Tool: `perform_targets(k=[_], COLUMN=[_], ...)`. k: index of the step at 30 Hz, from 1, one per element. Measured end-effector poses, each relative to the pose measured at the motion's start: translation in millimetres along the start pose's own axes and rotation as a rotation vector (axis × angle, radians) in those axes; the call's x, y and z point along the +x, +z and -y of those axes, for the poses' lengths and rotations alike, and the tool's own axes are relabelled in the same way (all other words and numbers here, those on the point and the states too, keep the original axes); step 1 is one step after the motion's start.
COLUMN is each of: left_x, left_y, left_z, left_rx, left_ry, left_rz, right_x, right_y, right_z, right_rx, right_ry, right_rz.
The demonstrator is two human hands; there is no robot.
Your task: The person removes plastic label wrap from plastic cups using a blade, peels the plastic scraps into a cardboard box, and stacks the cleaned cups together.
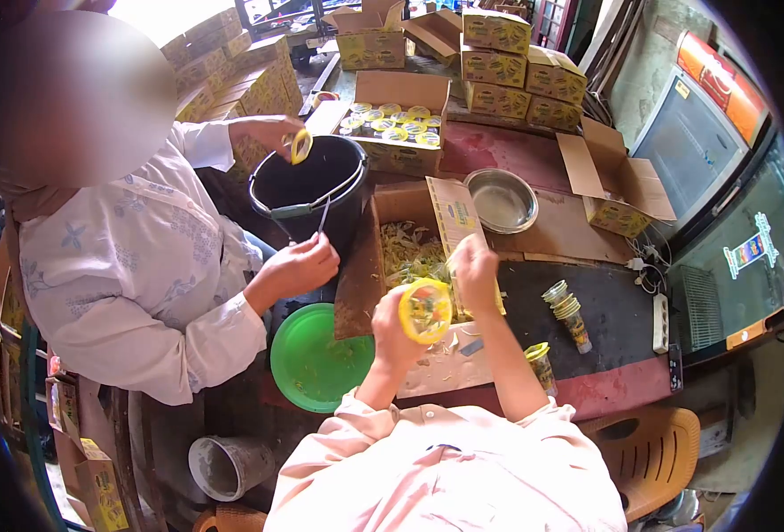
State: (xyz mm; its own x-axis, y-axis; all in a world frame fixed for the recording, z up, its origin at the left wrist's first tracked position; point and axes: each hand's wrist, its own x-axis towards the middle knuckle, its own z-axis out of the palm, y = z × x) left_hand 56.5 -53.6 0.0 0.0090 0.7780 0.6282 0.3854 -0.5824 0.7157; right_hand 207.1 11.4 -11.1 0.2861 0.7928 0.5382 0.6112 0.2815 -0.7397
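Note:
My left hand [390,335] is wrapped round a clear plastic cup [425,312] with a yellow rim, its mouth tilted toward me. Pale and reddish bits show inside it. Just to the right, my right hand [475,270] is raised with its fingers curled in; what they hold, if anything, is hidden. Behind both hands stands an open cardboard box [402,202] with pale, dry-looking shreds [409,251] in it. One of its printed flaps [452,213] rises behind my right hand. More shreds and a small grey flat piece [471,348] lie on cardboard below my hands.
A co-worker at left holds a yellow-rimmed item [300,146] over a black bucket [308,182]. Around are a green basin [308,359], a metal bowl [502,200], stacked cups [569,316], a yellow-topped cup [539,359], a carton of cups [396,155] and a power strip [660,322].

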Motion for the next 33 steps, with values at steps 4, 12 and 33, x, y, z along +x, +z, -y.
perform_targets(k=[4,12,33], left_x=[2.3,1.5,19.9], left_y=[-14.1,-5.3,-20.1], left_z=[-4.0,2.9,4.8], left_rx=[-0.056,0.009,-0.378], left_ry=[-0.039,-0.123,-0.192], left_rz=[-0.047,0.05,0.51], right_x=[18.0,-6.4,-6.3], right_y=[-11.6,1.9,-36.1], right_z=[-34.0,-32.3,59.3], right_rx=[0.059,0.012,0.081], right_ry=[0.086,0.121,-0.571], right_rz=[0.165,0.595,0.521])
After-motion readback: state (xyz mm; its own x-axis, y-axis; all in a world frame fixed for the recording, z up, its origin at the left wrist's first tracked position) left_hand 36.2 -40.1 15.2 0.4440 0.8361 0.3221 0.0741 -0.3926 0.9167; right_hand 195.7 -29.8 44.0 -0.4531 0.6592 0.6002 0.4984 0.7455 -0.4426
